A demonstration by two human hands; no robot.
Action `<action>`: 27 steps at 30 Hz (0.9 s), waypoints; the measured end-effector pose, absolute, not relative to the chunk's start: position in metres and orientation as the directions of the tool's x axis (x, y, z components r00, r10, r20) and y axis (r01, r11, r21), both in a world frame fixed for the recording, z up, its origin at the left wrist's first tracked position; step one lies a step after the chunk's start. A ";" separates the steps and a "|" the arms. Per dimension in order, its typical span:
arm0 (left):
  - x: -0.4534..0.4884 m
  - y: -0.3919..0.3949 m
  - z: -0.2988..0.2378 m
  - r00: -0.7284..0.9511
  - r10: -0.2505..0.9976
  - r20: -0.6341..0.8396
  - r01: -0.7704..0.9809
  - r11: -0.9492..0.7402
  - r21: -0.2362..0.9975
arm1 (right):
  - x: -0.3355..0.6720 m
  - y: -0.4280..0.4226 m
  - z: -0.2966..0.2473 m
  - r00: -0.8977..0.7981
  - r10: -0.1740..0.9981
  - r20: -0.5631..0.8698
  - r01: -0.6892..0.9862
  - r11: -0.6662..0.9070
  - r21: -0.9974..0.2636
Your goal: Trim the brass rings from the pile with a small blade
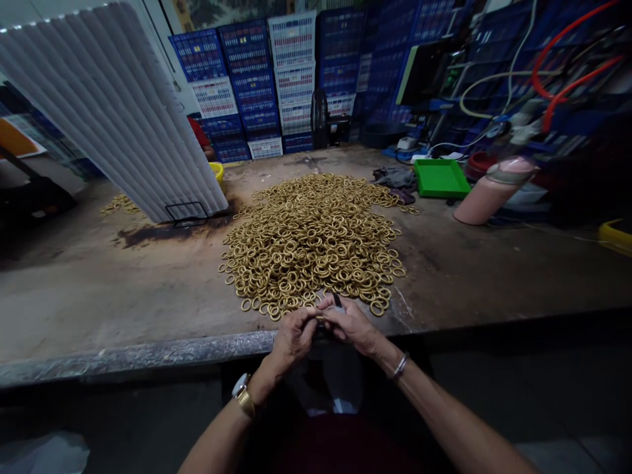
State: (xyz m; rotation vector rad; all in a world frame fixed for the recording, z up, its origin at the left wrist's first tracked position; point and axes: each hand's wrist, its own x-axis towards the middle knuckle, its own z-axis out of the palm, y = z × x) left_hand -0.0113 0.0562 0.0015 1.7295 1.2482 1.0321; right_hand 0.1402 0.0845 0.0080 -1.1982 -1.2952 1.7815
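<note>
A large heap of brass-coloured rings spreads over the table. At its near edge, just above the table's front rim, my two hands meet. My left hand is closed, thumb and fingers pinching a brass ring that shows only as a thin gold edge. The fingers of my right hand are wrapped round a small tool with a dark end, its working part hidden. That hand also touches the ring from the right side.
A tall corrugated pale panel stands in a black wire holder at left. Stacked blue and white crates line the back. To the right are a green tray, a pink cylinder and red hoses. Foil-like wrap covers the front edge.
</note>
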 end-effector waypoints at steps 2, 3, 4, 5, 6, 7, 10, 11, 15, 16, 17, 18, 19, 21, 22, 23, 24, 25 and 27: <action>-0.010 0.054 0.002 0.153 0.978 0.139 0.356 -0.186 0.916 | 0.139 0.084 0.007 -0.350 0.899 -0.264 0.129 -0.233 -0.964; -0.009 0.054 0.002 0.134 0.984 0.121 0.349 -0.161 0.923 | 0.139 0.084 0.008 -0.332 0.913 -0.237 0.176 -0.187 -0.966; -0.008 0.053 0.002 0.118 0.988 0.104 0.338 -0.139 0.931 | 0.138 0.085 0.008 -0.317 0.925 -0.209 0.216 -0.144 -0.966; -0.007 0.053 0.002 0.104 0.991 0.089 0.322 -0.118 0.939 | 0.138 0.085 0.008 -0.306 0.934 -0.182 0.250 -0.106 -0.963; -0.006 0.052 0.002 0.092 0.993 0.072 0.299 -0.096 0.949 | 0.137 0.085 0.009 -0.298 0.941 -0.161 0.274 -0.077 -0.959; -0.005 0.052 0.003 0.079 0.996 0.051 0.266 -0.071 0.961 | 0.136 0.085 0.009 -0.293 0.945 -0.145 0.288 -0.057 -0.956; -0.002 0.051 0.009 0.063 0.996 -0.055 0.109 0.048 0.993 | 0.134 0.086 0.007 -0.283 0.950 -0.131 0.291 -0.045 -0.956; -0.001 0.050 0.012 0.063 0.993 -0.102 0.052 0.099 0.994 | 0.134 0.086 0.006 -0.286 0.948 -0.137 0.281 -0.054 -0.958; -0.001 0.047 0.017 0.084 0.969 -0.234 -0.078 0.240 0.968 | 0.133 0.086 0.004 -0.284 0.944 -0.169 0.228 -0.104 -0.968; -0.002 0.046 0.016 0.093 0.964 -0.248 -0.091 0.256 0.962 | 0.133 0.086 0.004 -0.278 0.945 -0.173 0.219 -0.113 -0.969; -0.002 0.046 0.015 0.105 0.961 -0.257 -0.103 0.268 0.958 | 0.134 0.085 0.004 -0.276 0.945 -0.177 0.212 -0.120 -0.970; -0.003 0.045 0.013 0.120 0.957 -0.264 -0.116 0.277 0.954 | 0.134 0.085 0.004 -0.278 0.944 -0.181 0.204 -0.126 -0.971; -0.004 0.044 0.011 0.136 0.954 -0.268 -0.131 0.285 0.950 | 0.134 0.085 0.004 -0.284 0.941 -0.185 0.195 -0.132 -0.972; -0.005 0.044 0.007 0.169 0.948 -0.269 -0.164 0.296 0.941 | 0.134 0.085 0.003 -0.297 0.934 -0.196 0.174 -0.149 -0.973; -0.006 0.044 0.005 0.181 0.946 -0.268 -0.180 0.300 0.937 | 0.134 0.085 0.002 -0.303 0.931 -0.202 0.162 -0.159 -0.974; -0.006 0.043 0.004 0.189 0.944 -0.270 -0.195 0.305 0.932 | 0.133 0.086 0.001 -0.309 0.928 -0.209 0.151 -0.169 -0.974; -0.006 0.043 0.004 0.195 0.943 -0.271 -0.210 0.310 0.927 | 0.133 0.086 0.000 -0.311 0.926 -0.214 0.141 -0.177 -0.974; -0.005 0.043 0.004 0.198 0.942 -0.270 -0.227 0.312 0.923 | 0.134 0.087 -0.002 -0.305 0.927 -0.218 0.135 -0.184 -0.974; -0.004 0.042 0.005 0.197 0.946 -0.259 -0.262 0.306 0.915 | 0.134 0.088 -0.004 -0.265 0.941 -0.210 0.155 -0.174 -0.972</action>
